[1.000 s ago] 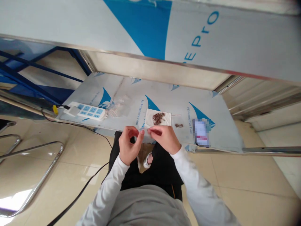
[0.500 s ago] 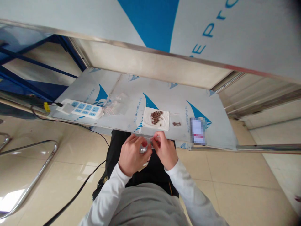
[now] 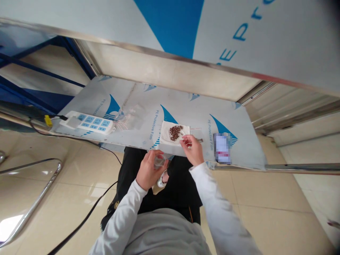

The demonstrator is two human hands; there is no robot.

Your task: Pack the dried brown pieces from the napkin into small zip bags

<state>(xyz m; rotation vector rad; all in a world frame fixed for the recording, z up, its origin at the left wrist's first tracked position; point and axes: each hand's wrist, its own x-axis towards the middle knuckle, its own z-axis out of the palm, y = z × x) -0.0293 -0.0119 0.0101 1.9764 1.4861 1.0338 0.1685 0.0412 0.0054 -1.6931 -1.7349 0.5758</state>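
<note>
Held in my left hand, between curled fingers and thumb, is a small clear plastic bag whose mouth gapes just below the table's front edge. My right hand reaches over the near right corner of a white cloth. Its thumb and index finger are slightly apart beside a heap of small brown pieces on the cloth; nothing shows between them. Partly behind this hand lies a flat clear bag with a few brown pieces.
On the film-covered table, a white power strip lies at the left, with several empty clear bags beside it. A phone rests near the right front edge. An upper shelf overhangs the back.
My right hand has left the clear bag and moved up and right to the cloth with the brown pieces. My left hand keeps the bag, its mouth now more visible.
</note>
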